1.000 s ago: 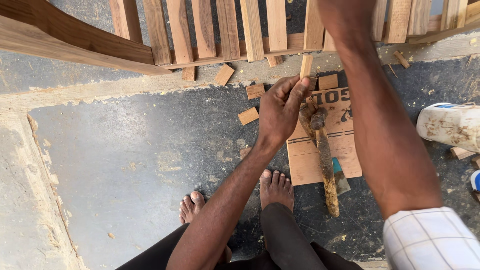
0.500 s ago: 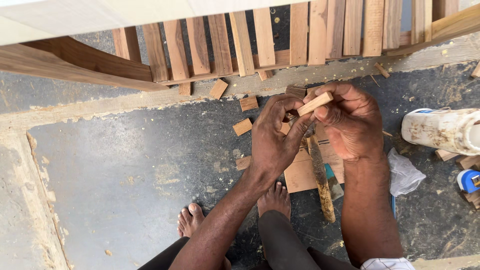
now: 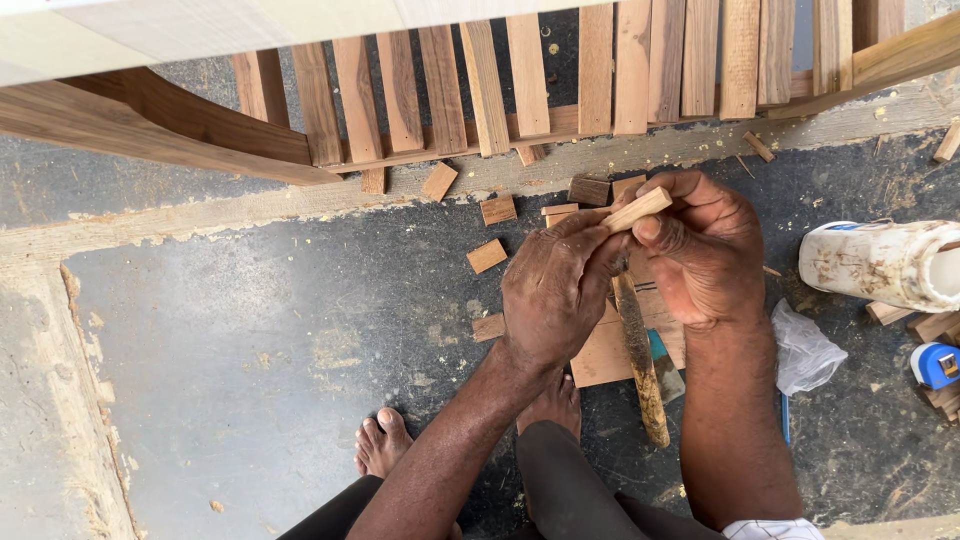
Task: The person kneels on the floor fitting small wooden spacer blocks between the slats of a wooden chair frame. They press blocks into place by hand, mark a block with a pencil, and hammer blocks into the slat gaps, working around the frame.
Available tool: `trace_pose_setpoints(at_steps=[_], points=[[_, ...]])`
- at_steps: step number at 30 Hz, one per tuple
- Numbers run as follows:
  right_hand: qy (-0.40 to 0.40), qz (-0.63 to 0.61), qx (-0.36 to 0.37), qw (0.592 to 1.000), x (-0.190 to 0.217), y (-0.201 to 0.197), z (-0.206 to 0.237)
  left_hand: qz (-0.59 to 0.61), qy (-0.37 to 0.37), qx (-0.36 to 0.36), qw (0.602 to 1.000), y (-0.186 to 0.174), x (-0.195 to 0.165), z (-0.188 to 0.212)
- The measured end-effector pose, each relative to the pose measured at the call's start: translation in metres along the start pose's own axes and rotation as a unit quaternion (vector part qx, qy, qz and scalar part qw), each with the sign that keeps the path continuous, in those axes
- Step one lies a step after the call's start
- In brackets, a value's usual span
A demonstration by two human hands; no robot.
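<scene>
My left hand (image 3: 555,290) and my right hand (image 3: 705,255) meet above the floor, both gripping one small pale wooden piece (image 3: 640,208) whose end sticks out between the fingertips. Below the hands a long worn wooden-handled tool (image 3: 640,360) lies on a flat piece of cardboard (image 3: 605,355). My bare feet (image 3: 385,440) stand on the grey floor beneath my arms.
A slatted wooden frame (image 3: 480,90) with a curved rail lies across the top. Several small wood offcuts (image 3: 487,255) are scattered near it. A white plastic jug (image 3: 880,262), a crumpled clear bag (image 3: 805,350) and a blue tape measure (image 3: 935,365) lie at right.
My right hand came back from reaching up toward the slats and joined my left hand on the small wooden piece. The view shifted slightly.
</scene>
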State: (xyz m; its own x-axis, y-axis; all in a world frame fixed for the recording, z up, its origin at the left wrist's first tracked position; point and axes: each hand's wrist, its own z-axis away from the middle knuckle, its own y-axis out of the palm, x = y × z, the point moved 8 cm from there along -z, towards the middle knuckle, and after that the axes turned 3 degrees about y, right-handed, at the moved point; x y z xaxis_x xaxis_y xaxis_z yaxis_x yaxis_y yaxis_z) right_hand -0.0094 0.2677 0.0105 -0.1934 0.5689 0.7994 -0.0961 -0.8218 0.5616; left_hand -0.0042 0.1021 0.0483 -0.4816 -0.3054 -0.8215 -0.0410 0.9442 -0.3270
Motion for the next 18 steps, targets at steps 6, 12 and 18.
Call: trace_pose_setpoints(at_steps=[6, 12, 18], points=[[-0.028, 0.081, -0.058, 0.995, -0.009, -0.007, -0.008, -0.007, -0.08, 0.012, 0.997, 0.017, 0.026, 0.008], [0.017, 0.04, -0.044, 0.998, -0.028, -0.017, -0.025, 0.397, -0.327, -0.032, 0.857, 0.051, 0.084, 0.028], [0.064, -0.037, 0.001, 0.997, -0.034, -0.023, -0.028, 0.546, -0.369, -0.032, 0.751, 0.066, 0.096, 0.041]])
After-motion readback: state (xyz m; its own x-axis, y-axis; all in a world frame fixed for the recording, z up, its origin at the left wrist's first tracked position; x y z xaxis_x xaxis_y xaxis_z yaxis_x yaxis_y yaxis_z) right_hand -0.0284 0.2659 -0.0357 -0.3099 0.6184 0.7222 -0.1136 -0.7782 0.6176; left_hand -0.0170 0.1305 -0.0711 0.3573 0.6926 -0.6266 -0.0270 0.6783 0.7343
